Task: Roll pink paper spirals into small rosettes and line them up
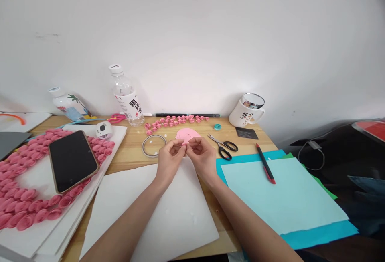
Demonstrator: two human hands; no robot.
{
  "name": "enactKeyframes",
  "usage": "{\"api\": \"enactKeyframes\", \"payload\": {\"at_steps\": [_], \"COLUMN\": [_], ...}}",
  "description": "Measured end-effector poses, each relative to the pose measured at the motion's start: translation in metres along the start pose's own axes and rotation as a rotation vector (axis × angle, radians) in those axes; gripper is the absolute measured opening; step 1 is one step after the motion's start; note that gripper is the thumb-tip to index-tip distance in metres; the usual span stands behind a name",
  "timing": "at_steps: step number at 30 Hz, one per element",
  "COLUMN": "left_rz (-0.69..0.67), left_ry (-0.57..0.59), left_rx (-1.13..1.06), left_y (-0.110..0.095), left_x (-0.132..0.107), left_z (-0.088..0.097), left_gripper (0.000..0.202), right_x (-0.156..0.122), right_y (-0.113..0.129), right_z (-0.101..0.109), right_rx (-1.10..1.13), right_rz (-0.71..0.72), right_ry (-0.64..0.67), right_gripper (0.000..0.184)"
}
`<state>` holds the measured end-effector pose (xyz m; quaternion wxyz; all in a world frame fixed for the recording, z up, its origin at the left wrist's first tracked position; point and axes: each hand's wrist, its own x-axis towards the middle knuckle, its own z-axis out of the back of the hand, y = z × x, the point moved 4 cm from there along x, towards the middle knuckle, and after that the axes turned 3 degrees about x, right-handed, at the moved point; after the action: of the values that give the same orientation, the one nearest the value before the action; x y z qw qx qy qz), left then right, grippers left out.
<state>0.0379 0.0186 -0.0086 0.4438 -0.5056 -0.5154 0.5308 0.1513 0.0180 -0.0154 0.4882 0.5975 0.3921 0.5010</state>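
— What lies nearest?
— A smooth white paper sheet (168, 214) on the wooden tabletop (132, 154). Above it are the left hand (168, 158) and right hand (202, 157), each grip pinched shut on a small rolled pink paper strip (184, 144).
— And beyond?
— A flat pink paper disc (188, 134), then a row of curled pink paper rosettes (174, 121).

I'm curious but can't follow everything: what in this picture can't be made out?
- Head view: the pink paper piece is tiny and mostly covered by the left hand and right hand; its shape is unclear.
- Head view: the phone hides some of the paper roses.
- Head view: the red-topped dark object is cut off by the right edge and dim.
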Motion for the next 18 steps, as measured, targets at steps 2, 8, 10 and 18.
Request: {"api": "enactKeyframes", "payload": {"at_steps": [2,8,10,18], "left_rz": [-0.031,-0.162,-0.206,-0.177], "left_ry": [-0.017,-0.030,-0.035,-0.059], "left_rx": [0.020,0.204,0.251,0.265], "left_y": [-0.0026,-0.0082,-0.0082,-0.0042], "left_x": [-0.0002,0.0002,0.0007,0.0004], "left_z": [0.0011,0.0046,0.0053,0.0029], "left_gripper": [0.021,0.014,0.013,0.014], "right_x": [0.0011,0.0035,0.0045,0.0048], "right_y": [-0.0013,-0.0057,-0.0049,-0.0036], "right_z": [-0.0005,-0.0004,0.0007,0.0018], "right_rx": [0.017,0.029,-0.017,-0.033], "right_rz": [-0.023,0.000,0.037,-0.053], "right_ry": [0.013,0.060,0.077,0.087], "right_gripper": [0.015,0.013,0.013,0.016]}}
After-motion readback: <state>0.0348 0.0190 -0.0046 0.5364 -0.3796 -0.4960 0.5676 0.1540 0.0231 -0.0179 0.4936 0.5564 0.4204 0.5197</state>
